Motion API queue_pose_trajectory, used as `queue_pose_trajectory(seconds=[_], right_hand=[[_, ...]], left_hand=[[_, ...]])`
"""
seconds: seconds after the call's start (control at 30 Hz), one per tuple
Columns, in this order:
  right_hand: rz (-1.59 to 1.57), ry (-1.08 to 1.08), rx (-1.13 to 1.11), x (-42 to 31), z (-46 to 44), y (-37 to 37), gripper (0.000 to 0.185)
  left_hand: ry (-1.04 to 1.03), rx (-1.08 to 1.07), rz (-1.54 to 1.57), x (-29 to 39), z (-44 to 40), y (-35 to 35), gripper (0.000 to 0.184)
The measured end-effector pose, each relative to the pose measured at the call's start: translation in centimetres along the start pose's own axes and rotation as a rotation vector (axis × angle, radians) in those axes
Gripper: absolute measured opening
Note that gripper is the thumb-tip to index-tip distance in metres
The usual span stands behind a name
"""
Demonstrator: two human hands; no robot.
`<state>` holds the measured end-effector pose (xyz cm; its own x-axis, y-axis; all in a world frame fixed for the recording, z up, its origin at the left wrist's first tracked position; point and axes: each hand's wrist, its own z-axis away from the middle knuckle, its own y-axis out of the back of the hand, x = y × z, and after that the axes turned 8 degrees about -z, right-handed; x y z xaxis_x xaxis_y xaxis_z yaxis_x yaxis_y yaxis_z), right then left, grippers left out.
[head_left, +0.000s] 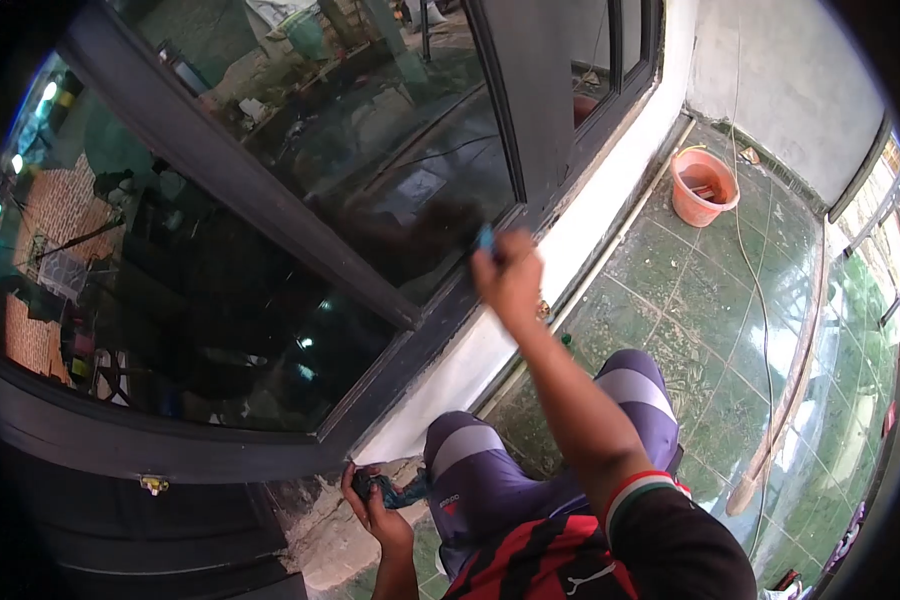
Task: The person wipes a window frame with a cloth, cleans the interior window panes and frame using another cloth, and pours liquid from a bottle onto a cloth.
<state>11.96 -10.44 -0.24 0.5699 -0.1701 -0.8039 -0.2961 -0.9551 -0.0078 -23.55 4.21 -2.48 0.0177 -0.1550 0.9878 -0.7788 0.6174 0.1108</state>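
Observation:
My right hand [511, 282] is at the lower corner of the dark window frame [450, 305], fingers closed and smeared by motion. At its fingertips a small blue thing [486, 240] shows against the glass pane [410, 200]; its kind is too blurred to name. Lower down, my left hand [378, 515] is closed around a dark, crumpled cloth [402, 491], just below the frame and beside my left knee. Part of the cloth hangs out toward my leg.
An orange bucket [703, 188] with something reddish-brown inside stands on the green tiled floor [660, 290]. A thin cable [760, 300] runs across the tiles, near a long pole [785, 420]. A pipe [620, 245] follows the white wall's foot. A brass latch [154, 486] sits at lower left.

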Motion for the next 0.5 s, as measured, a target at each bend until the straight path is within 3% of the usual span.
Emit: queue_pose_trajectory(seconds=[0.07, 0.2, 0.23, 0.33, 0.5], right_hand=[[-0.087, 0.247, -0.169, -2.3, 4.2, -0.8, 0.03], [-0.155, 0.09, -0.202, -2.3, 2.3, 0.1, 0.027], [-0.097, 0.102, -0.095, -1.2, 0.5, 0.6, 0.025], [-0.103, -0.145, 0.134, 1.9, -4.5, 2.0, 0.017], [-0.049, 0.008, 0.189, 3.1, -4.6, 1.9, 0.02]], left_hand=[[0.014, -0.015, -0.01, 0.0, 0.0, -0.6, 0.053], [0.005, -0.043, -0.044, 0.2, -0.6, -0.5, 0.053], [-0.016, -0.023, -0.055, 0.5, -0.7, -0.5, 0.053], [-0.061, 0.024, -0.109, -1.5, -0.9, 1.2, 0.053], [0.054, 0.083, -0.089, -0.6, -1.0, 0.0, 0.053]])
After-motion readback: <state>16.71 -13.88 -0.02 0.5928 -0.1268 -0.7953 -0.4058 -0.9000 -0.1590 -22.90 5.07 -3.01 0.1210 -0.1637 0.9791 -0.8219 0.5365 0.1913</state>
